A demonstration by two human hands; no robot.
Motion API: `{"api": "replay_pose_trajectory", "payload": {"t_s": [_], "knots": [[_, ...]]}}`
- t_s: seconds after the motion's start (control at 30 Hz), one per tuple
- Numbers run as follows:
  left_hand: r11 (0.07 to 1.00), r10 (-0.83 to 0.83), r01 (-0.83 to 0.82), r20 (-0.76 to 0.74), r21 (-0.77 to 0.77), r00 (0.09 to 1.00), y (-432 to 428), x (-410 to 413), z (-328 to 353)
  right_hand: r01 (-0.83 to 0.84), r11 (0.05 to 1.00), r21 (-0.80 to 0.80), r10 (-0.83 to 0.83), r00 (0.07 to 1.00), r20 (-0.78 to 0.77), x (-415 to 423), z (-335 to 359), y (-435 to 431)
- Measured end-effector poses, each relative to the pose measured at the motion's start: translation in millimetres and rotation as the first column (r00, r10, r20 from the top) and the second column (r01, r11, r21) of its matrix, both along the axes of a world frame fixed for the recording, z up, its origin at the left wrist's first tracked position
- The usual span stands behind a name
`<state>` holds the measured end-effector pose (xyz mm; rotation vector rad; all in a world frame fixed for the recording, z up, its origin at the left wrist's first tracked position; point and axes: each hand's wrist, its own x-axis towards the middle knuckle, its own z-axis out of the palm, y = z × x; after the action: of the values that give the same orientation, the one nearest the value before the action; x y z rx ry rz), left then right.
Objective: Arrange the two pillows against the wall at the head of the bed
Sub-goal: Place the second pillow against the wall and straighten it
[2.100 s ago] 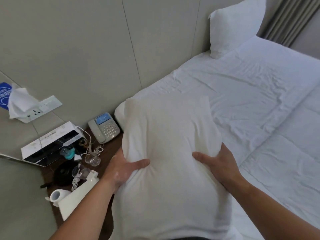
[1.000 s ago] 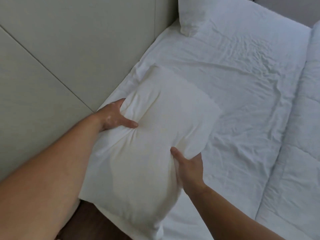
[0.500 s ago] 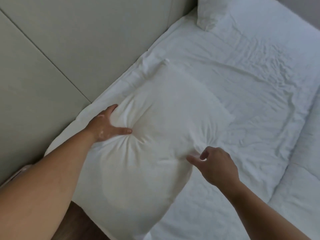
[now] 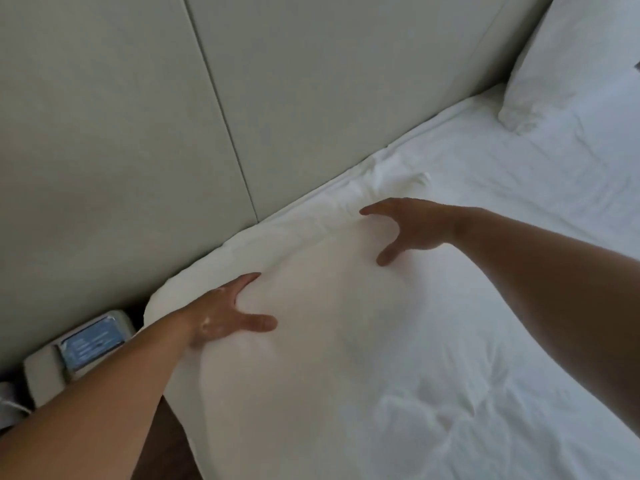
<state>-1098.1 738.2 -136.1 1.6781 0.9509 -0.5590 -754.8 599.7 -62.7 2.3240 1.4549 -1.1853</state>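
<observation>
At far left, phone (image 4: pixel 86 348) beside the bed (image 4: pixel 502 188). Near pillow (image 4: pixel 311 341) lies flat at the bed's head, its far edge by the wall (image 4: pixel 138 116). Left hand (image 4: pixel 225 315) and right hand (image 4: pixel 408 226) both spread open, resting on it. Second pillow (image 4: pixel 568 60) leans on the wall, far right.

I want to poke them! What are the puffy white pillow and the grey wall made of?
The puffy white pillow looks like matte cotton cloth over soft filling: it creases and dents under the left hand. The pale grey wall looks like smooth, possibly padded panels with thin seams; I can't tell which.
</observation>
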Motion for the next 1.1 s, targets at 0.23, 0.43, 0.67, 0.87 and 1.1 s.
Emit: {"api": "replay_pose_trajectory", "payload": {"t_s": [0.23,0.43,0.67,0.87,1.1], "knots": [[0.994,-0.061,0.060,-0.008,-0.087,0.998,23.0,-23.6,-31.4,-0.189,0.921,-0.340,0.202,0.979,0.002,15.4,-47.0,64.9],[0.995,-0.053,0.050,-0.035,-0.083,0.998,28.7,-38.1,-44.4,-0.133,0.942,-0.307,0.143,0.990,0.013,6.9,-71.4,61.4],[0.999,0.012,-0.011,-0.028,0.030,1.000,7.4,-34.9,-20.6,-0.167,0.968,-0.189,0.202,0.962,0.185,-15.1,-57.9,30.3],[0.988,0.043,-0.046,0.021,0.150,0.999,-22.6,-47.4,23.7,-0.162,0.986,-0.048,0.168,0.958,0.232,-16.5,-7.5,2.2],[0.933,-0.014,-0.005,0.050,0.359,0.999,-34.9,-47.0,96.7,-0.141,0.988,0.057,0.124,0.964,0.235,-12.6,68.5,-14.6]]}}
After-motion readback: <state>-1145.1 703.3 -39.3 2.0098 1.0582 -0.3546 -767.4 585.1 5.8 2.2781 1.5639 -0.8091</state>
